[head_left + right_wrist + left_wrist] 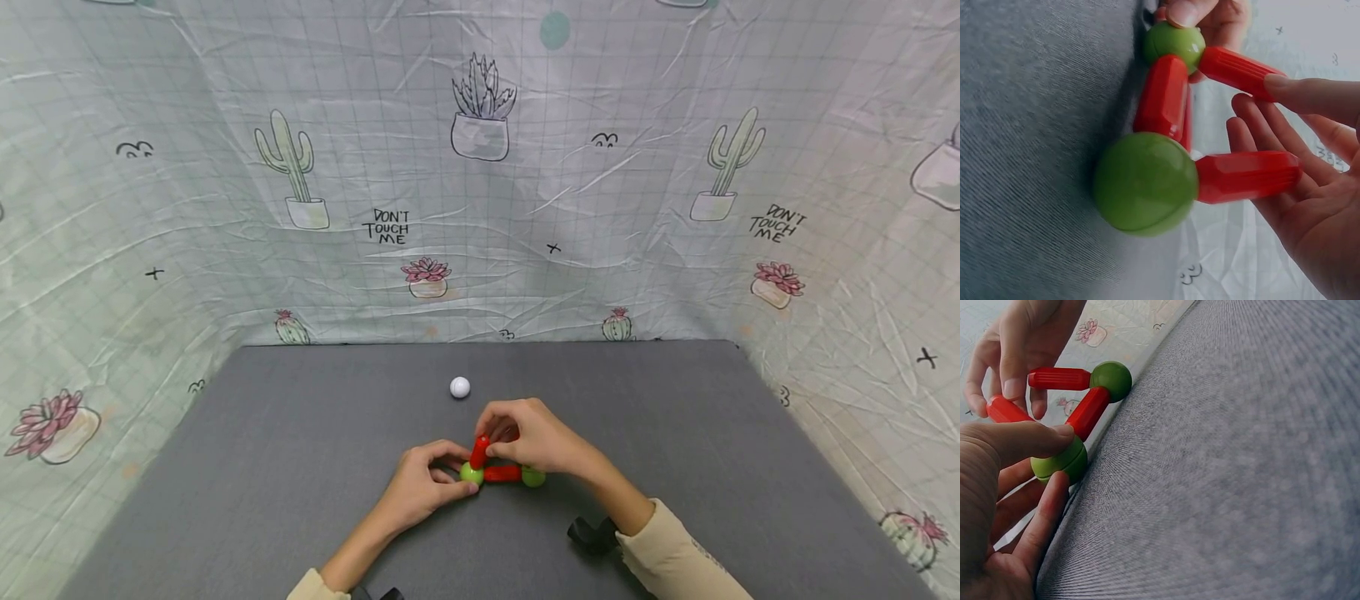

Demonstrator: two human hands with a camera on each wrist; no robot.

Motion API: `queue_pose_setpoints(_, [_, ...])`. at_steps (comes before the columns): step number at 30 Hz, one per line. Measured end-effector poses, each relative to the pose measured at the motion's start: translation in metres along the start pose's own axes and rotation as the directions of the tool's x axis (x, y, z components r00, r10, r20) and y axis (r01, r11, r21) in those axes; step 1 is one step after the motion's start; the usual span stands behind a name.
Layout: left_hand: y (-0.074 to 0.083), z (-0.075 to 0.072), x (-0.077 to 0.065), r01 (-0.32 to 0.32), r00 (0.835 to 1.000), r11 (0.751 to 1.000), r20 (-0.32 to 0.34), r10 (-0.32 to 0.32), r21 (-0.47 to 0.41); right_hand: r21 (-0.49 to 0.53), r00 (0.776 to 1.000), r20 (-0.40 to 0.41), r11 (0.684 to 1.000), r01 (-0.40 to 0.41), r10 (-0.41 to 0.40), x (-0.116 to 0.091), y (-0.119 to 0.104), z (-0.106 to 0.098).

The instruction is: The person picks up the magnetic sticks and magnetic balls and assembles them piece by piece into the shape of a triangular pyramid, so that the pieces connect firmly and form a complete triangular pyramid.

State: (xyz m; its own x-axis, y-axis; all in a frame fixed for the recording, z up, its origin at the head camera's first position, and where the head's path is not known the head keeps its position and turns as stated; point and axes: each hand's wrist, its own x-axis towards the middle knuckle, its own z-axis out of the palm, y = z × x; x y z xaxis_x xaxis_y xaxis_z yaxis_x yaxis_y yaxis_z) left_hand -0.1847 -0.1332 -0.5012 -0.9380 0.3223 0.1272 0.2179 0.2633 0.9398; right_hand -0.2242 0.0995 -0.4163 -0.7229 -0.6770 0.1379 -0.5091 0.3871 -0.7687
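My left hand (420, 487) pinches a green ball (1060, 461) between thumb and fingers, low on the table. From that ball a red rod (480, 452) stands up, slightly tilted, and my right hand (538, 435) holds it between thumb and fingertips. A second red rod (502, 473) lies low and joins this ball to another green ball (533, 477) on the right. In the right wrist view, one more red rod (1247, 177) rises from the right-hand ball, beside the right palm. Behind the low rod shows a sliver of red, mostly hidden.
A white ball (460, 387) sits on the grey table (337, 400) beyond the hands. Patterned cloth (480, 208) hangs behind the table and along both sides. A black device (592, 536) is at the right wrist.
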Motion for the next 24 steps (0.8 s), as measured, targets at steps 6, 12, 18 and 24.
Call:
queue_pose_setpoints(6, [-0.001, 0.001, 0.000, -0.017, 1.000, 1.000, -0.010, 0.017, -0.005, 0.039, 0.999, -0.043, 0.999, -0.004, 0.006, -0.006, -0.003, -0.019])
queue_pose_setpoints(12, [-0.002, 0.001, 0.000, -0.017, 1.000, 1.000, -0.019, 0.017, 0.001, 0.088, 0.992, -0.126, 0.996, 0.004, 0.008, -0.012, -0.001, -0.040])
queue_pose_setpoints(18, [0.000, 0.001, 0.000, -0.002, 1.000, 1.000, -0.019, 0.002, 0.009, 0.108, 0.984, -0.174, 0.994, -0.025, 0.043, -0.013, 0.004, -0.049])
queue_pose_setpoints(24, [0.000, 0.001, 0.000, 0.002, 1.000, 1.000, -0.017, -0.002, 0.005, 0.128, 0.978, -0.192, 0.990, -0.056, 0.080, -0.010, 0.013, -0.050])
